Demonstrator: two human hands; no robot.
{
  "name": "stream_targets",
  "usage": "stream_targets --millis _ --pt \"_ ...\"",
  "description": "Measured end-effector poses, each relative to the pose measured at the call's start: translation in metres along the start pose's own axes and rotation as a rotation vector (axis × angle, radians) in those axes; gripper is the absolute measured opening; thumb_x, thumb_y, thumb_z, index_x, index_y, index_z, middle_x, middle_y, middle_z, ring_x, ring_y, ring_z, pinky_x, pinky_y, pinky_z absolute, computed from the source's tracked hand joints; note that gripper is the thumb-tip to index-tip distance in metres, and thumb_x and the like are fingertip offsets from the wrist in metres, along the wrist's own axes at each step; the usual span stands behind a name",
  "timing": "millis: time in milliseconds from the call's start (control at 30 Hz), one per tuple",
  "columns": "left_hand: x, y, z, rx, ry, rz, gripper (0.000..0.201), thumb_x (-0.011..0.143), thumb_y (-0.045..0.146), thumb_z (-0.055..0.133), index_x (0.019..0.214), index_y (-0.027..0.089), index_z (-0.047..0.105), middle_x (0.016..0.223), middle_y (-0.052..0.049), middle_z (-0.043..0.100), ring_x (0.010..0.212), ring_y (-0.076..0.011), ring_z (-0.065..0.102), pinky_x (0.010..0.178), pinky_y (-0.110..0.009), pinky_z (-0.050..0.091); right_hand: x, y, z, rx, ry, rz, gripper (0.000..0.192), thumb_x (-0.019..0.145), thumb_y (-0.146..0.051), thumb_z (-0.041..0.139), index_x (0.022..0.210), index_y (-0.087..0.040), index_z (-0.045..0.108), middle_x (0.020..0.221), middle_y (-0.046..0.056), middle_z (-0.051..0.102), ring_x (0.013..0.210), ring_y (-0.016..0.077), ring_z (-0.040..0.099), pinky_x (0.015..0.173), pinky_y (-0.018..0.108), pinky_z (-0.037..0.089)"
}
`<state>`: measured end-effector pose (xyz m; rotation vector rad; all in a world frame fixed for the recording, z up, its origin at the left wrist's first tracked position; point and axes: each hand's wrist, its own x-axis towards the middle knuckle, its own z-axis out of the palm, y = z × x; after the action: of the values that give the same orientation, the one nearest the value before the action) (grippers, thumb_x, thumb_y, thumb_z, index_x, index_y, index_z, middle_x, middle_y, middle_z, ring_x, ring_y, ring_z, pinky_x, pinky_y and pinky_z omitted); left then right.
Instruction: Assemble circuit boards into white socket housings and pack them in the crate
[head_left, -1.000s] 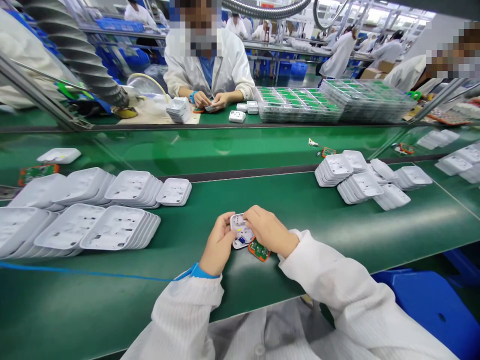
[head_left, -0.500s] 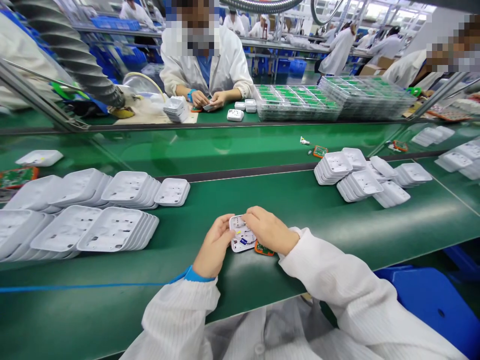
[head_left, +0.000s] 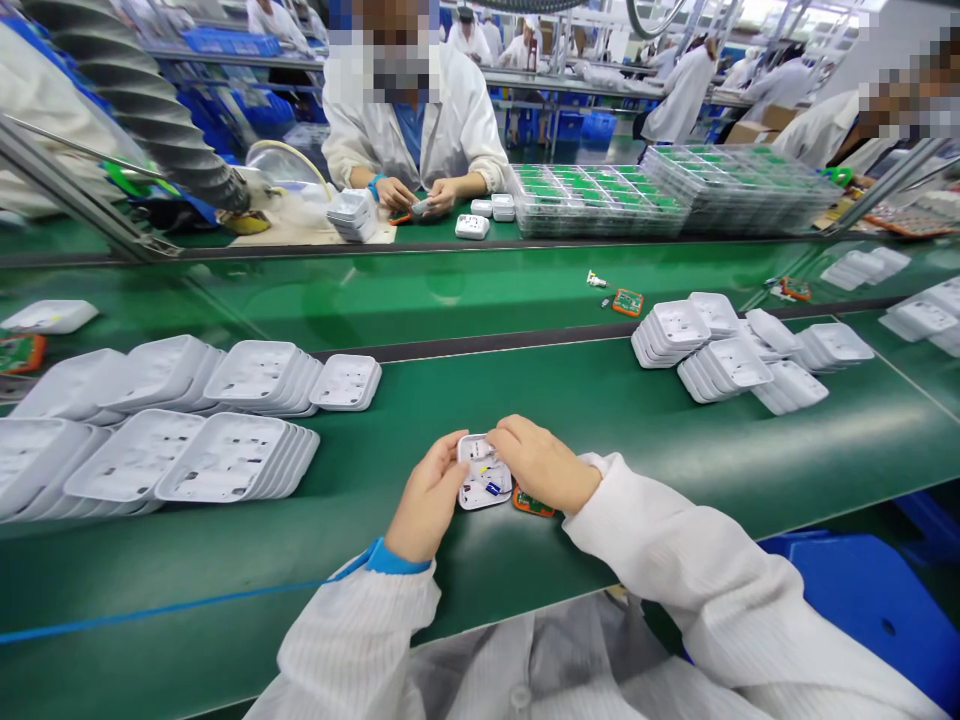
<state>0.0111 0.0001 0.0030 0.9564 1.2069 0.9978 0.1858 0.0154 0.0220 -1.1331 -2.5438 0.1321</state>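
While the left hand [head_left: 424, 500] pinches a shallow white plastic shell with rounded corners [head_left: 472, 492] by its left side, thumb over the rim and fingers along the outside, the right hand [head_left: 544, 465] curls over the shell's far right corner. Its fingertips reach inside, but whether they pinch a part or only press on one cannot be told. The shell lies between the hands, open side up, above the near part of the green worktop [head_left: 480, 390], with a small blue connector [head_left: 493, 489] showing inside.

The step in hand looks like seating or routing small parts within the shell. The next move seems to call for a steady left grip and fine fingertip pressure, without snagging any leads.

A green circuit board with an orange edge [head_left: 534, 503] sits just beside the shell, partly under the right hand; whether wires join the two is unclear. That hand hides the working corner, and the board crowds the space beneath it. A blue cord [head_left: 187, 604] runs across the worktop to the blue wrist strap [head_left: 397, 560] on the left arm, where it could catch.

Nested stacks of white shells stand to the left [head_left: 232, 460] and right. Beyond, a co-worker [head_left: 416, 130] handles small parts beside stacked transparent plastic trays [head_left: 600, 215].
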Motion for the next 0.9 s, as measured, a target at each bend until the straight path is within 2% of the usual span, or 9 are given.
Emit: stream_targets --millis 100,267,367,433,500,567,700,767,900 --pt "-0.001 0.0 -0.002 0.024 -0.044 -0.004 0.049 0.068 0.031 0.062 0.113 0.015 0.053 0.107 -0.009 0.064 0.094 -0.0205 0.062 0.075 -0.031 0.049 0.001 0.003 -0.003 0.009 -0.01 -0.017 0.013 0.091 -0.008 0.042 0.091 -0.016 0.053 0.089 0.006 0.05 0.077 0.016 0.045 0.068 0.027 0.04" --pt "0.0 0.006 0.003 0.118 0.006 0.053 0.032 0.07 0.034 0.062 0.096 0.017 0.054 0.086 -0.003 0.062 0.077 -0.016 0.061 0.065 -0.027 0.047 0.002 -0.002 -0.001 0.041 -0.056 -0.057 0.012 0.091 -0.008 0.044 0.091 -0.015 0.054 0.087 0.006 0.05 0.074 0.0151 0.045 0.064 0.026 0.038" --pt "0.009 0.01 0.007 0.233 0.069 0.098 0.02 0.073 0.034 0.059 0.083 0.018 0.053 0.072 0.002 0.056 0.063 -0.0125 0.054 0.057 -0.024 0.043 0.004 -0.003 -0.001 0.123 0.022 -0.075 0.01 0.093 -0.017 0.046 0.097 -0.016 0.055 0.092 0.007 0.054 0.084 0.0172 0.049 0.074 0.029 0.041" --pt "0.016 0.01 0.007 0.273 0.104 0.134 0.016 0.072 0.031 0.057 0.081 0.018 0.053 0.069 0.002 0.055 0.061 -0.0124 0.053 0.056 -0.024 0.043 0.01 0.007 -0.005 0.181 0.088 -0.042 0.013 0.093 -0.025 0.049 0.1 -0.016 0.055 0.096 0.008 0.057 0.092 0.0191 0.05 0.082 0.032 0.041" --pt "0.023 0.008 0.006 0.285 0.142 0.154 0.016 0.071 0.03 0.057 0.081 0.019 0.054 0.068 0.002 0.056 0.06 -0.0129 0.054 0.056 -0.024 0.043 0.023 0.03 -0.011 0.177 0.124 0.039 0.015 0.092 -0.026 0.05 0.101 -0.016 0.055 0.099 0.008 0.059 0.097 0.0203 0.051 0.087 0.034 0.04" --pt "0.027 0.007 0.004 0.272 0.181 0.155 0.017 0.07 0.029 0.058 0.083 0.019 0.055 0.068 0.003 0.057 0.059 -0.0132 0.055 0.056 -0.025 0.043 0.042 0.065 -0.019 0.097 0.12 0.177 0.014 0.091 -0.022 0.05 0.103 -0.015 0.056 0.103 0.009 0.059 0.099 0.0209 0.05 0.089 0.035 0.039" --pt "0.029 0.007 0.0 0.183 0.174 0.106 0.027 0.07 0.029 0.057 0.094 0.018 0.058 0.074 0.0 0.063 0.062 -0.0148 0.059 0.058 -0.026 0.046 0.08 0.15 -0.035 -0.176 0.025 0.699 0.029 0.088 -0.022 0.051 0.116 -0.014 0.05 0.118 0.014 0.051 0.11 0.0243 0.045 0.092 0.036 0.036" --pt "0.028 0.007 -0.002 0.137 0.152 0.068 0.03 0.071 0.03 0.057 0.098 0.018 0.058 0.078 -0.001 0.065 0.064 -0.016 0.06 0.06 -0.027 0.047 0.09 0.187 -0.04 -0.252 0.03 0.903 0.034 0.088 -0.02 0.049 0.12 -0.01 0.046 0.123 0.019 0.046 0.114 0.0284 0.042 0.092 0.04 0.035" --pt "0.028 0.007 -0.005 0.098 0.124 0.005 0.028 0.073 0.033 0.056 0.096 0.017 0.057 0.081 -0.003 0.066 0.067 -0.0176 0.061 0.062 -0.029 0.048 0.092 0.24 -0.046 -0.271 -0.005 1.089 0.043 0.085 -0.029 0.053 0.12 -0.006 0.045 0.122 0.024 0.045 0.112 0.0317 0.045 0.086 0.042 0.039"
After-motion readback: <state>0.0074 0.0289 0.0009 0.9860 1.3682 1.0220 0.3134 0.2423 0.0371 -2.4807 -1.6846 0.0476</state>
